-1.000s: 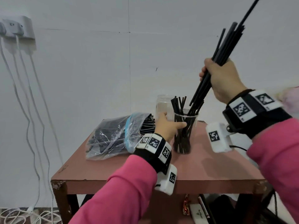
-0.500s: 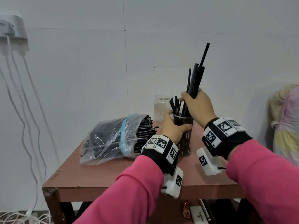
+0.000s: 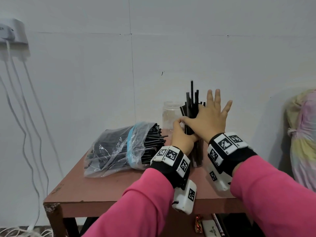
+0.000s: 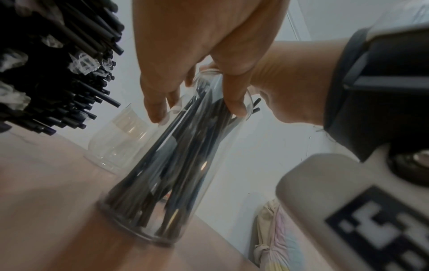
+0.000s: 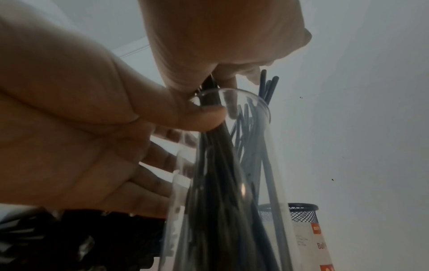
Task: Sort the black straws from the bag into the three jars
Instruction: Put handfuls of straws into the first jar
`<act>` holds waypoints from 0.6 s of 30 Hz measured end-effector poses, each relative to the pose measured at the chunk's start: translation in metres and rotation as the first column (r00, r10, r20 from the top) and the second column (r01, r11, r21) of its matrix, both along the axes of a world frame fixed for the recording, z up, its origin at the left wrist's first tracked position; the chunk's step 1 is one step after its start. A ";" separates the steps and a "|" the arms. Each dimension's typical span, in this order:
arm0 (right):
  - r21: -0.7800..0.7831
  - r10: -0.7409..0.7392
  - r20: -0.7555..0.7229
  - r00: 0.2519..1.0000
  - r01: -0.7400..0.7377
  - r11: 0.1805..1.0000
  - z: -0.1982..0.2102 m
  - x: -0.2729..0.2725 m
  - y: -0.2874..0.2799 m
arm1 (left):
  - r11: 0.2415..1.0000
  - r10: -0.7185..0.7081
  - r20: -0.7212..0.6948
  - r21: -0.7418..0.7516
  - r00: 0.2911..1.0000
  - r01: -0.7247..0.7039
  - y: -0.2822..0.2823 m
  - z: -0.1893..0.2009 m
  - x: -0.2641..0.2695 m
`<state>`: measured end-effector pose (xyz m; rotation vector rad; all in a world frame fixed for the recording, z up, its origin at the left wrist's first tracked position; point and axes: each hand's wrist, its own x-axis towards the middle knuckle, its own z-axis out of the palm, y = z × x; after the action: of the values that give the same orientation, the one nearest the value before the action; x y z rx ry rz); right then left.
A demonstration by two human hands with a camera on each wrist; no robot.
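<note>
A tall clear glass jar [image 3: 198, 154] full of black straws [image 3: 192, 100] stands on the reddish table [image 3: 119, 190]. My left hand [image 3: 182, 135] grips this jar [image 4: 162, 183] just under its rim. My right hand [image 3: 193, 115] is at the jar mouth. Its thumb and index finger pinch the straws [image 5: 209, 165] and its other fingers are spread straight. Behind stands an empty clear jar [image 3: 171, 113]. A plastic bag of black straws [image 3: 119, 149] lies to the left, its open end toward the jars.
A black mesh cup [image 5: 290, 210] with a paper label stands beyond the tall jar and is hidden in the head view. A wall socket with white cables [image 3: 13, 33] hangs at the left. A pastel cloth bundle [image 3: 302, 134] is at the right.
My right hand came down from high above the jar and lowered its bundle of straws into it, then spread its outer fingers. The left hand stayed on the jar.
</note>
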<state>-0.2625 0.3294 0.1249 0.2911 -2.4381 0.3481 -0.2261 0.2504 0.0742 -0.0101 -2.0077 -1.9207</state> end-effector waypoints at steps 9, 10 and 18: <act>-0.280 0.257 -0.196 0.946 -0.305 0.910 0.014 0.007 0.001 | 0.998 0.009 0.017 0.063 1.000 -0.010 0.001 0.002 0.003; -0.216 0.265 -0.162 0.951 -0.296 0.930 0.015 0.007 0.001 | 0.998 0.005 0.026 0.058 1.000 -0.007 0.001 0.002 0.004; -0.100 0.274 -0.010 0.962 -0.273 0.957 0.025 0.008 0.002 | 0.999 -0.044 0.071 0.010 0.997 0.043 -0.003 0.009 0.023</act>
<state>-0.2549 0.3316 0.1498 0.5869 -2.3768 0.5904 -0.2027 0.2477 0.0830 0.0170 -2.0613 -1.9822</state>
